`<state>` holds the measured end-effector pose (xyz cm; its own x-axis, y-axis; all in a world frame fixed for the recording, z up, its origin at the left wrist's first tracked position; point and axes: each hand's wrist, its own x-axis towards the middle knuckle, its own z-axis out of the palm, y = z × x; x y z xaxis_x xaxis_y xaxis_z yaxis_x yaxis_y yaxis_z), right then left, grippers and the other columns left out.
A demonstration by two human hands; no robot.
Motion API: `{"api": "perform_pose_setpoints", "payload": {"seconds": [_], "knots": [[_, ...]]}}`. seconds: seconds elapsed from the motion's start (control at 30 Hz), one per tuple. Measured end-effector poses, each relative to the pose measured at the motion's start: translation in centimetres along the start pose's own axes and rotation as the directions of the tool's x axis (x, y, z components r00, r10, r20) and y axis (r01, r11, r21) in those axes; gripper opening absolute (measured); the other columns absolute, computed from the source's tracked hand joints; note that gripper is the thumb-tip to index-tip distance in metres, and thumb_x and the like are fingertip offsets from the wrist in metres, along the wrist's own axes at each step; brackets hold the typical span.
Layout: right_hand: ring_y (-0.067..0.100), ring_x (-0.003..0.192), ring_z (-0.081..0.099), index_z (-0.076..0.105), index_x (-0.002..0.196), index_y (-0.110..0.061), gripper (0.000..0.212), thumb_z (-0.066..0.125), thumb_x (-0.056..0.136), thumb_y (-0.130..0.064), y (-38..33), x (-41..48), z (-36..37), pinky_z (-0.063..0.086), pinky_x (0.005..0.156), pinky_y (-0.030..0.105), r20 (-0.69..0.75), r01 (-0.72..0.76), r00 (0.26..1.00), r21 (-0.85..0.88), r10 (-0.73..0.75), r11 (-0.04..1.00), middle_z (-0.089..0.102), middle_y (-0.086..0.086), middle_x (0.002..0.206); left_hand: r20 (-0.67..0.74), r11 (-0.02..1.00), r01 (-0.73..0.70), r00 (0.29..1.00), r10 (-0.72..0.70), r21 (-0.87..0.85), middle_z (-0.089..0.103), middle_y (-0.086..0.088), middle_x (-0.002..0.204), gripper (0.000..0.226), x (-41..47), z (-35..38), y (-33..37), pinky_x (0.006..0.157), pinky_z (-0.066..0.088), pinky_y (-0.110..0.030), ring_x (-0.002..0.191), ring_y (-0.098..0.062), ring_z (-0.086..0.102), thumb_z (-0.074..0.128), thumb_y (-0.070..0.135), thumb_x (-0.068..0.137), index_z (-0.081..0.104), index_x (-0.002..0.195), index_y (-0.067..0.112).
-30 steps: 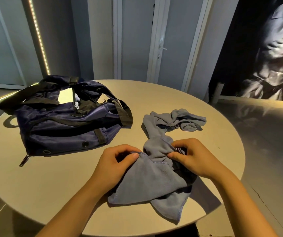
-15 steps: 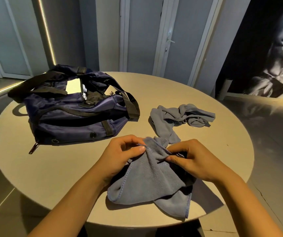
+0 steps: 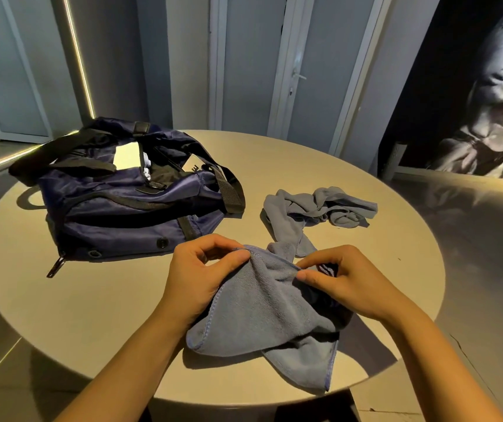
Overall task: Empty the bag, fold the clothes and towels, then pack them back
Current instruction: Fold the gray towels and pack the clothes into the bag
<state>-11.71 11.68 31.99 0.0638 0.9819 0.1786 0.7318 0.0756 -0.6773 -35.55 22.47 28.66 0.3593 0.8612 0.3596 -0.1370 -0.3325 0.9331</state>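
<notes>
A grey-blue towel [image 3: 262, 318] lies bunched at the near edge of the round table [image 3: 92, 315], one corner hanging over the rim. My left hand [image 3: 201, 275] pinches its stitched top edge. My right hand [image 3: 344, 281] pinches the same edge further right, over a dark fold. A second grey-blue towel [image 3: 320, 208] lies crumpled behind it, its tail reaching toward the first. The navy bag [image 3: 128, 202] with black straps sits open at the table's back left, with white items showing inside.
The table's rim runs close below my forearms. Pale doors and wall panels [image 3: 244, 56] stand behind the table, a lit strip [image 3: 79, 56] glows on the left wall, and a dark mural [image 3: 487, 86] fills the right.
Both hands drew the towel's top edge nearer and slid apart along it, spreading it a little. The view shifted, so bag and second towel sit further right. Neither of those two moved on the table.
</notes>
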Motion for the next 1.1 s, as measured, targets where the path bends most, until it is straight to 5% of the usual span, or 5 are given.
{"api": "perform_pose_setpoints", "payload": {"seconds": [0.37, 0.47, 0.73, 0.97, 1.1], "knots": [[0.018, 0.069, 0.061, 0.075, 0.083, -0.017, 0.026, 0.063, 0.097, -0.036, -0.8, -0.2, -0.1, 0.054, 0.068, 0.037, -0.201, 0.032, 0.979, 0.046, -0.022, 0.998, 0.068, -0.004, 0.076, -0.068, 0.996, -0.047, 0.996, 0.052, 0.078, 0.073, 0.005, 0.086, 0.005, 0.1, -0.1, -0.5, 0.078, 0.056, -0.024, 0.081, -0.013, 0.068, 0.076, 0.017, 0.089, 0.071, 0.091, 0.017], [0.007, 0.058, 0.047, 0.069, 0.075, -0.013, 0.039, 0.058, 0.099, -0.042, -0.6, -0.1, -0.8, 0.04, 0.059, 0.021, -0.35, -0.016, 0.933, 0.202, 0.088, 0.979, 0.055, -0.008, 0.062, -0.144, 0.998, -0.031, 0.989, 0.038, 0.046, 0.071, 0.002, 0.087, 0.011, 0.4, -0.5, -0.9, 0.078, 0.056, -0.025, 0.083, -0.014, 0.068, 0.074, 0.014, 0.091, 0.072, 0.1, 0.017], [0.021, 0.078, 0.045, 0.068, 0.086, -0.01, 0.03, 0.049, 0.065, -0.019, 1.9, -0.8, -3.5, 0.036, 0.064, 0.033, -0.323, -0.061, 0.861, 0.701, 0.392, 0.711, 0.054, 0.008, 0.089, -0.312, 0.998, 0.03, 0.95, -0.013, 0.051, 0.076, 0.008, 0.092, 0.009, 0.6, -0.9, -1.4, 0.078, 0.057, -0.027, 0.09, -0.011, 0.072, 0.073, 0.02, 0.093, 0.078, 0.1, 0.024], [0.028, 0.09, 0.052, 0.067, 0.094, -0.004, 0.024, 0.047, 0.095, 0.008, 2.7, -0.9, -4.2, 0.044, 0.072, 0.031, -0.374, -0.091, 0.835, 0.628, 0.403, 0.773, 0.061, 0.015, 0.1, -0.346, 0.998, 0.045, 0.938, -0.032, 0.032, 0.075, 0.007, 0.087, 0.004, 1.2, -1.2, -0.4, 0.066, 0.055, -0.02, 0.081, -0.009, 0.07, 0.072, 0.017, 0.094, 0.075, 0.096, 0.018], [0.031, 0.099, 0.068, 0.077, 0.098, -0.007, 0.011, 0.069, 0.091, -0.002, 2.4, -0.4, -6.6, 0.056, 0.082, 0.04, -0.477, -0.042, 0.802, 0.554, 0.359, 0.831, 0.074, 0.014, 0.101, -0.234, 0.997, 0.051, 0.972, -0.035, 0.065, 0.076, 0.006, 0.089, 0.01, 3.0, -3.3, 2.7, 0.07, 0.059, -0.029, 0.083, -0.009, 0.071, 0.071, 0.015, 0.094, 0.076, 0.102, 0.02]]}}
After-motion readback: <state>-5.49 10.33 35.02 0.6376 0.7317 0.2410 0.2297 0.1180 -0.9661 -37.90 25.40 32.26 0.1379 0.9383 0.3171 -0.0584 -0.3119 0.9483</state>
